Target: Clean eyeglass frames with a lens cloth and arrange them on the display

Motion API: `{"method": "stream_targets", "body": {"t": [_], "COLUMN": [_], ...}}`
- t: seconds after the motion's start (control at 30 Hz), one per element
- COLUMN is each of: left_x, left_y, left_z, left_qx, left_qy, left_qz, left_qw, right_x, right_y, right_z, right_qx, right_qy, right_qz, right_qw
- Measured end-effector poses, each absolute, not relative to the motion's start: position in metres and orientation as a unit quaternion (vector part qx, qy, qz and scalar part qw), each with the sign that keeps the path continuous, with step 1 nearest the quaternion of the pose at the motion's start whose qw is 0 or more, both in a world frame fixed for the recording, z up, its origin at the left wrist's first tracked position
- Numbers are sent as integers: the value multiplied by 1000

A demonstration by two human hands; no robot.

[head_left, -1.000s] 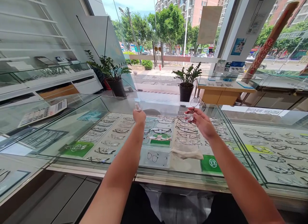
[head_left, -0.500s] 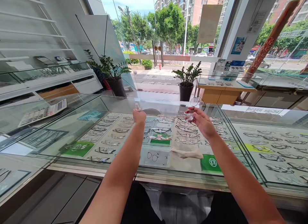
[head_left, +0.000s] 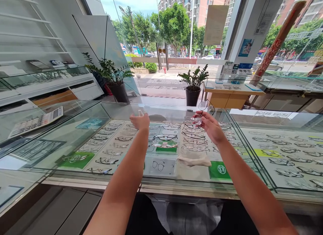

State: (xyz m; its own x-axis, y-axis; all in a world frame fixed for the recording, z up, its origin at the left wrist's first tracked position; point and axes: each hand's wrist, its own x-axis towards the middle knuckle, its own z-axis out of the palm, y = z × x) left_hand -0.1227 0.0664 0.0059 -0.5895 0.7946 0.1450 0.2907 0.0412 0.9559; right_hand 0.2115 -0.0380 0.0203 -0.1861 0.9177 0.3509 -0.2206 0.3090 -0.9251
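Observation:
A small clear bottle pokes up behind my left hand, at the far side of the glass counter. The fingers of that hand are spread to the left and its thumb lies to the right, loosely around the bottle; its lower part is hidden. In my right hand is a pair of thin dark-rimmed eyeglasses, raised over the counter and pinched between the fingers. One lens is partly behind the fingertips. A beige cloth lies crumpled on the glass between my forearms.
The glass display counter holds rows of spectacle frames and green cards. A calculator lies at left. Two potted plants stand beyond the counter, before a glass front. More display cases flank both sides.
My left hand has loosened from a closed grip, its fingers spreading left while the bottle stays about in place. My right hand keeps the eyeglasses nearly still. The view has shifted slightly.

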Motion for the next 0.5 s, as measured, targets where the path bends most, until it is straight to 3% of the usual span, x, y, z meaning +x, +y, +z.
{"method": "stream_targets", "body": {"t": [0.13,0.27,0.37,0.5], "left_x": [-105,-70,-39,-4], "left_y": [54,20,-16,-57], "left_z": [26,44,50,46], "left_qx": [341,479,671,887], "left_qy": [701,541,400,234], "left_qz": [623,687,623,348], "left_qw": [72,-79,-19,194], "right_x": [219,228,232,232], "right_y": [-33,-30,-28,-25], "right_z": [23,27,28,27], "right_qx": [-291,-278,-285,-287], "right_qy": [-564,-537,-523,-514], "right_qz": [503,507,505,509], "right_qw": [587,614,625,628]}}
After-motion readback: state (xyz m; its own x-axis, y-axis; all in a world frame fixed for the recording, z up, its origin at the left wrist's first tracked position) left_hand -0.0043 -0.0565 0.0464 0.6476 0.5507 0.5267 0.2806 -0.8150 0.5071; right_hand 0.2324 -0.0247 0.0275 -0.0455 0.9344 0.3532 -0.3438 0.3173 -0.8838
